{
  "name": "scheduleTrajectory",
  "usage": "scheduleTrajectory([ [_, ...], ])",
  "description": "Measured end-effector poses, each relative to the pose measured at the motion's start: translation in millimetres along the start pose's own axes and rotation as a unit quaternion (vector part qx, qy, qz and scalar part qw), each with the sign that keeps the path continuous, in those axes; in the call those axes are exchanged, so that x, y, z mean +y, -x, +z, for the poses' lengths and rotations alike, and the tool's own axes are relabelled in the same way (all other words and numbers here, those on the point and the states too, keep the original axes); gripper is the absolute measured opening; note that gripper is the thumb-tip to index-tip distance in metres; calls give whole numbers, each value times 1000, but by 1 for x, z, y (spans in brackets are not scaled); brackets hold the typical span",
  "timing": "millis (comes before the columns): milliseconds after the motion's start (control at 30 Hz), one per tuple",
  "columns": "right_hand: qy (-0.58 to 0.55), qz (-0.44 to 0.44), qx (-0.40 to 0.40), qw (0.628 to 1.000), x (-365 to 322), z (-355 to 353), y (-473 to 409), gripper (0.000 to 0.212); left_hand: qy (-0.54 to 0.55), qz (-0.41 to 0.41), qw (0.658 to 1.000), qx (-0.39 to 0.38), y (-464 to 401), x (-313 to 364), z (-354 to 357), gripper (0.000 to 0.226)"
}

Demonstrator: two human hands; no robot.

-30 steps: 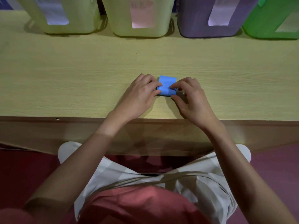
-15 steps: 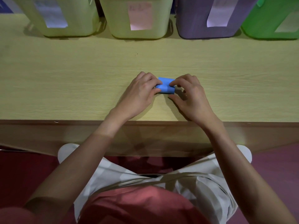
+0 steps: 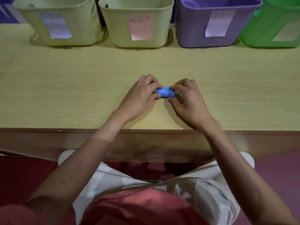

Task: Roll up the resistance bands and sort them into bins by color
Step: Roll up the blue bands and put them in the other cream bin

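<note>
Head view, looking down on a pale wooden table [image 3: 65, 88]. Four bins stand in a row along the upper edge of the frame. From left to right: a pale yellow-green bin [image 3: 81, 30] with a bluish-white paper label [image 3: 56, 25] on its front wall; a second pale yellow-green bin [image 3: 120, 25] with a pink label [image 3: 141, 27]; a purple bin [image 3: 191, 28] with a white label [image 3: 219, 23]; and a green bin [image 3: 266, 28], cut off by the right edge, with a pale label [image 3: 286, 33]. Only the upper inner walls of the bins are in view; their floors are hidden, so what they hold cannot be told.

At centre frame, the blue resistance band [image 3: 165, 92] lies as a short, thick roll on the table, well apart from the bins. The left hand [image 3: 141, 98] grips its left end with curled fingers and thumb; the right hand [image 3: 188, 101] pinches its right end between thumb and bent fingers. The two hands are close together, separated only by the roll. Both forearms reach in from the lower frame, over pale shorts [image 3: 203, 195] and a red shirt [image 3: 138, 208].

Compared with the frame one second ago, the flat blue flap that lay ahead of the fingers is gone and the band shows as a compact roll. The bins now show more of their rims and inner walls, and sit lower in the frame.
</note>
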State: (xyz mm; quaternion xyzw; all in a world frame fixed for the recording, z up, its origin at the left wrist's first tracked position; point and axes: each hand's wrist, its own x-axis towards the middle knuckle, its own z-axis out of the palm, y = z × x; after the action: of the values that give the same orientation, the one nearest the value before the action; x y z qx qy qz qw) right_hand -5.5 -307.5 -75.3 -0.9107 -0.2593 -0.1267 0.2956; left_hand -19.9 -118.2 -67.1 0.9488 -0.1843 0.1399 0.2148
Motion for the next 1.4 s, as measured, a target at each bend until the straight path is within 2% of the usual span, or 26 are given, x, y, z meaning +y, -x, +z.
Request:
scheduleTrajectory([
  [100,3,-4,-8,1000,0,-1,-6,31,-2,3,1000,-12,-5,-1,-3,25],
  [267,22,-8,-8,1000,1,-3,-17,22,-13,-6,999,-46,-11,-5,-4,29],
  [367,40,-10,-32,999,4,-6,-22,29,-3,-26,998,-60,-15,-8,-4,30],
  [433,32,-6,-54,998,5,-8,-25,34,17,-49,997,-57,-16,-10,-2,30],
  [633,3,25,-96,995,5,-9,-35,20,50,-126,991,-13,-15,-16,1,36],
  [733,-62,74,-65,993,5,-8,-36,19,126,-176,976,1,-15,-13,-4,30],
  [833,-136,100,-7,986,0,-9,-36,20,258,-238,936,14,-14,-11,-12,26],
  [933,-178,73,7,981,-11,-13,-38,19,376,-279,884,7,-11,-7,-27,23],
  [1033,-180,25,-1,983,-23,-12,-40,20,406,-285,868,12,-6,-5,-43,14],
  [1167,-172,-25,-17,985,-34,-8,-47,21,446,-297,844,35,6,-11,-61,15],
  [1267,-158,-73,-40,984,-47,-8,-55,25,432,-303,848,39,13,-19,-75,18],
  [1400,-138,-132,-83,978,-66,-9,-74,26,407,-295,864,-4,19,-35,-97,35],
])
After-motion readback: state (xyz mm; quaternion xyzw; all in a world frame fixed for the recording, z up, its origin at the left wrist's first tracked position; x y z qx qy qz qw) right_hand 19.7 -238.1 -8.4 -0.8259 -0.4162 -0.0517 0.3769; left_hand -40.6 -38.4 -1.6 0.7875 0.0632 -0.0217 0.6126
